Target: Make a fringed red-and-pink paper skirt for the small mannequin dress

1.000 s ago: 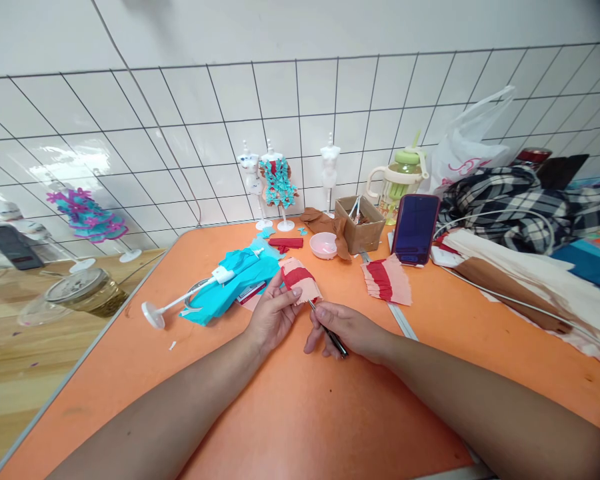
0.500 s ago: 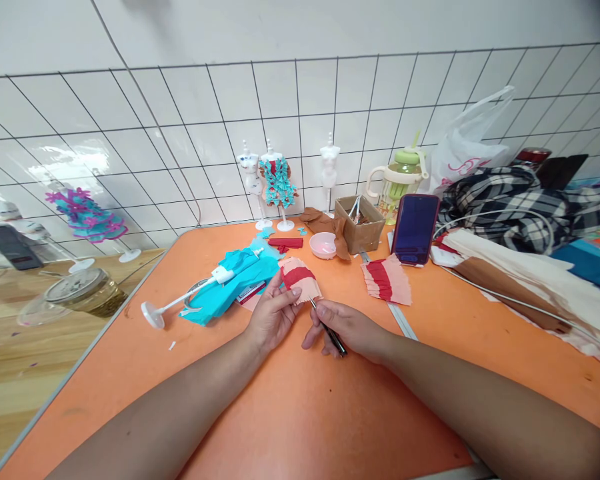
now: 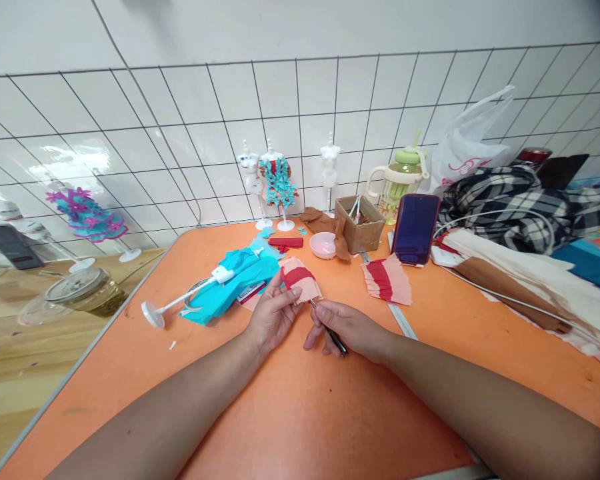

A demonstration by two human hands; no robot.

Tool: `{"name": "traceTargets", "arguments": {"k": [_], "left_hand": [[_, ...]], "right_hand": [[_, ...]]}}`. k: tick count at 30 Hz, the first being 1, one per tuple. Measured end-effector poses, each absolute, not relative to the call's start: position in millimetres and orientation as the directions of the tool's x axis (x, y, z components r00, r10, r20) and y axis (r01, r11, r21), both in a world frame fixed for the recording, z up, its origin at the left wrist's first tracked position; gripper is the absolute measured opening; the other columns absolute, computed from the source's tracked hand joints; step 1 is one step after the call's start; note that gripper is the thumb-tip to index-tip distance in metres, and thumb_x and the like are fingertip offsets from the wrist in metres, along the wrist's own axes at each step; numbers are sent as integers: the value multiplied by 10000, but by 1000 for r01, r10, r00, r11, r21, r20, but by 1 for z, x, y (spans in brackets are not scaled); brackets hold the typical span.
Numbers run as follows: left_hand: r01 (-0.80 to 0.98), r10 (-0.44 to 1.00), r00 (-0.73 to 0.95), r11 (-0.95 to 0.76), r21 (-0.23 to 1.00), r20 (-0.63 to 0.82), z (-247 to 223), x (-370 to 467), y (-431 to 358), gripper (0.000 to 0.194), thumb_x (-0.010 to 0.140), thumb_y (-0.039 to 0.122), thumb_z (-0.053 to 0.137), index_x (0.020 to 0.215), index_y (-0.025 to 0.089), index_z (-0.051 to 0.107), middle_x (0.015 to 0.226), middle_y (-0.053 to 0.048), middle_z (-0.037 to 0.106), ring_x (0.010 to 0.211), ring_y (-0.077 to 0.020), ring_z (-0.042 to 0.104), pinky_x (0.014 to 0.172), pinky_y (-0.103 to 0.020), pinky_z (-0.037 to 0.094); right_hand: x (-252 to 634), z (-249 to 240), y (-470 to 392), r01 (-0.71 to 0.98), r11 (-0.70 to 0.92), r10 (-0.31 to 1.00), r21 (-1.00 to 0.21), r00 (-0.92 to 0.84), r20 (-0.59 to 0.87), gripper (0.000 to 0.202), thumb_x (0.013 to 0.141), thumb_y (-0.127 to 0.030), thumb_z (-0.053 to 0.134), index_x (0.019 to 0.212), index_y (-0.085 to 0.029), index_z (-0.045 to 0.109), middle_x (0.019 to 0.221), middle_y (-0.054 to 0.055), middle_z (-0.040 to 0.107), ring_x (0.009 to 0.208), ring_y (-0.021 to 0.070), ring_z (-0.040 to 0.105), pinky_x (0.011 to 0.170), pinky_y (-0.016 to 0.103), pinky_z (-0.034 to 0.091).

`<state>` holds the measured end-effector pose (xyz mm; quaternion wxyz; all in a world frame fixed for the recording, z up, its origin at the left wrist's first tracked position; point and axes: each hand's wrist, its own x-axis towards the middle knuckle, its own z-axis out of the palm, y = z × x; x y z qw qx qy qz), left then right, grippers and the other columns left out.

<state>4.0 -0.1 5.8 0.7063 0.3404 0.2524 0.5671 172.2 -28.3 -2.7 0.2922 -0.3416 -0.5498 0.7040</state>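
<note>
While the right hand (image 3: 349, 325) is closed round a slim metal-tipped tool (image 3: 337, 342), the left hand (image 3: 274, 315), thumb and fingers pinching the pleated peach-and-red piece (image 3: 300, 277) nearer than the pink bowl (image 3: 319, 255), should steady its near edge.

Upright phone (image 3: 416, 230), green-lidded bottle (image 3: 405, 175), plaid cloth (image 3: 503, 197), white plastic bag (image 3: 465, 143)

At an orange table (image 3: 260, 427) below a white tiled wall (image 3: 180, 153), my left hand (image 3: 273, 317) holds a crinkled pink-and-red piece (image 3: 300, 275) while my right hand (image 3: 353, 327) grips a slim dark tool (image 3: 336, 341), its tip at the lower edge. A similar striped piece (image 3: 403, 283) lies near an upright phone (image 3: 416, 230).
</note>
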Motion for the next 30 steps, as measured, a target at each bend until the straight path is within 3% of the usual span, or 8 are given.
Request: {"name": "traceTargets", "arguments": {"k": [14, 30], "left_hand": [[-672, 982, 182, 160, 723, -48, 8, 2, 2, 589, 709, 42, 713, 1217, 287, 544, 887, 32, 692, 754, -82, 662, 673, -160, 533], [-669, 967, 256, 176, 722, 0, 7, 3, 0, 518, 735, 34, 696, 1197, 230, 565, 840, 5, 695, 692, -86, 650, 633, -168, 536]], "right_hand": [[172, 1, -28, -28, -244, 779, -969, -601, -179, 482, 869, -686, 430, 827, -206, 432, 865, 88, 758, 427, 82, 518, 442, 218, 387], [172, 0, -26, -48, -219, 784, -975, -604, -146, 451, 895, -654, 416, 835, -208, 427, 852, 70, 750, 400, 60, 467, 455, 217, 390]]}}
